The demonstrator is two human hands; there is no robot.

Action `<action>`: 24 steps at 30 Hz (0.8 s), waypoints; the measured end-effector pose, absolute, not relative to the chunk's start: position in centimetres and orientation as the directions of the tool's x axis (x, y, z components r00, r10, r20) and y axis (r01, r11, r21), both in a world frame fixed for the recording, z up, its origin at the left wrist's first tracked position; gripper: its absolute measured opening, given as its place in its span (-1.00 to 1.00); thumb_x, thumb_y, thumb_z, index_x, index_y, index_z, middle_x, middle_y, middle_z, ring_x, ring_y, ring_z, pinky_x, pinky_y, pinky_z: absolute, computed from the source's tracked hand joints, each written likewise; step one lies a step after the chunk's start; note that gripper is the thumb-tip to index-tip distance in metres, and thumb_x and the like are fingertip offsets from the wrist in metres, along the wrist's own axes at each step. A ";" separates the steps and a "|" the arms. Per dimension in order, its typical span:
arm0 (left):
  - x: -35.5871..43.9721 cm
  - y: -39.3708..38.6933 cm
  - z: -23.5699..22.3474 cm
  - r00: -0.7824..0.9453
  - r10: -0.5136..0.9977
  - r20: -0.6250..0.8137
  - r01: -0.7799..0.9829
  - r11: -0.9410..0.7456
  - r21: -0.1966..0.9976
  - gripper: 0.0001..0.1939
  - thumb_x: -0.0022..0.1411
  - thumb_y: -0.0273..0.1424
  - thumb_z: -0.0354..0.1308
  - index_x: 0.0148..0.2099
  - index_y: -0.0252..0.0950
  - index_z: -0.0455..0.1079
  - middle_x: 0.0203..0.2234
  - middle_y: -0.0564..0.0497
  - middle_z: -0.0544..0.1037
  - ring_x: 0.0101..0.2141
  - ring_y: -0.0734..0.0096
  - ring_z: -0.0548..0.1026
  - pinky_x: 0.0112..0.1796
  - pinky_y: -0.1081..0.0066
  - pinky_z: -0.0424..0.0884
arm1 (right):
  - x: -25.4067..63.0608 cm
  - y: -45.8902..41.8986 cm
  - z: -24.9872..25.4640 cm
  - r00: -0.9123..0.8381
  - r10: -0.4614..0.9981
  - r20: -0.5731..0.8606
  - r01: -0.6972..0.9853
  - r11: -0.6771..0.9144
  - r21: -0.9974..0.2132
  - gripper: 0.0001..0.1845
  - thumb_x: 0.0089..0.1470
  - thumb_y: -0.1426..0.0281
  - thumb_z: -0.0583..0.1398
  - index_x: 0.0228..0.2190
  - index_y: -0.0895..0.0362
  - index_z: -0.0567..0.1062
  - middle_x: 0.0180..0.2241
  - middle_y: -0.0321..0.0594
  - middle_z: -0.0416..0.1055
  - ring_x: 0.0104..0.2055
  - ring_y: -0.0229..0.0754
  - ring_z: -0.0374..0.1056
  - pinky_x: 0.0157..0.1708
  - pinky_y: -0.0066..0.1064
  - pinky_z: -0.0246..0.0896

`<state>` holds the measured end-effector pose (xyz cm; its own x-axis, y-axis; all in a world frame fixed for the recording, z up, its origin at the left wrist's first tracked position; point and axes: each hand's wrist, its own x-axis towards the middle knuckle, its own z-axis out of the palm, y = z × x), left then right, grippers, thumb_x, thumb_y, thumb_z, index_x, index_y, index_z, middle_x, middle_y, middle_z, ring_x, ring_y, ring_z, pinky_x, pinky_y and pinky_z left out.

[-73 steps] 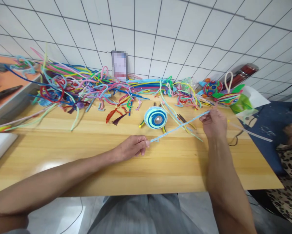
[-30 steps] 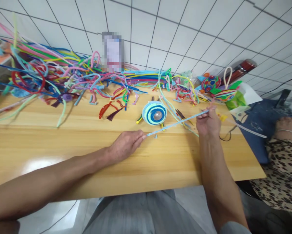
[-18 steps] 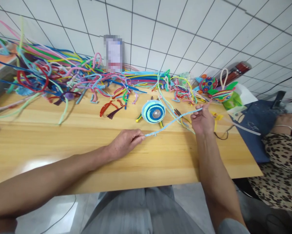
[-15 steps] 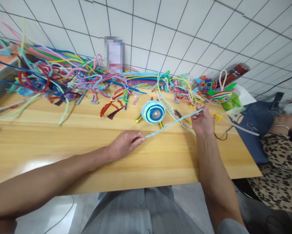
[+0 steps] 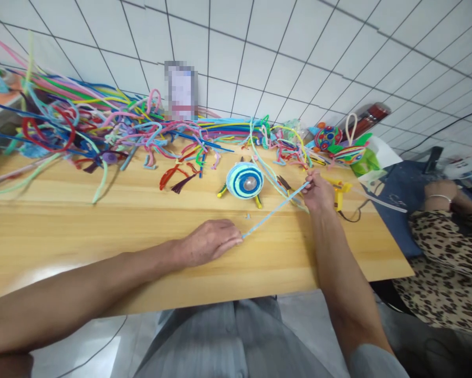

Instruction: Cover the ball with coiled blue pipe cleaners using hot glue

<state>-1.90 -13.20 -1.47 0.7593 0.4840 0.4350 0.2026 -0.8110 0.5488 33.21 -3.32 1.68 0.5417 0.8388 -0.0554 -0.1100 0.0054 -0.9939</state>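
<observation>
A light blue pipe cleaner (image 5: 274, 211) is stretched at a slant between my two hands, above the wooden table (image 5: 149, 226). My left hand (image 5: 214, 242) is closed on its lower end. The upper end is pinched in the fingers of my right hand (image 5: 317, 193). Just beyond the pipe cleaner lies a round piece coiled in blue and pale green rings (image 5: 245, 181), with a shiny centre. Yellow-tipped pliers handles (image 5: 258, 201) stick out from under it. A small blue scrap (image 5: 248, 216) rests on the tabletop near it.
Tangled pipe cleaners (image 5: 113, 123) line the wall side. A pixelated upright rectangle (image 5: 181, 92) leans on the tiles. Right of my right hand are a yellow glue gun (image 5: 341, 193) and colourful finished pieces (image 5: 332, 139). A person in a leopard-print sleeve (image 5: 436, 226) sits at the right.
My right hand has come slightly left and nearer my left hand, which has shifted a little right and toward me. The pipe cleaner now slants more steeply and its visible span is shorter.
</observation>
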 end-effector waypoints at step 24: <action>-2.4 -12.9 -1.3 0.726 0.493 0.480 0.151 -0.795 0.587 -0.55 0.68 -0.23 -0.11 -0.15 -0.29 0.52 -0.38 -0.04 0.61 -0.33 0.39 0.57 -0.22 0.45 0.45 | 26.1 -17.4 7.0 -0.668 0.699 0.254 0.714 0.699 -0.045 -0.70 0.51 0.34 0.12 -0.25 0.07 0.59 -0.36 -0.24 0.67 -0.38 -0.22 0.55 -0.35 -0.37 0.32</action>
<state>-2.36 -12.89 -1.30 0.7258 0.4926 0.4801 0.1510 -0.7950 0.5875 26.13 -17.36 6.97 -0.6685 0.6990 0.2540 0.7137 0.6990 -0.0452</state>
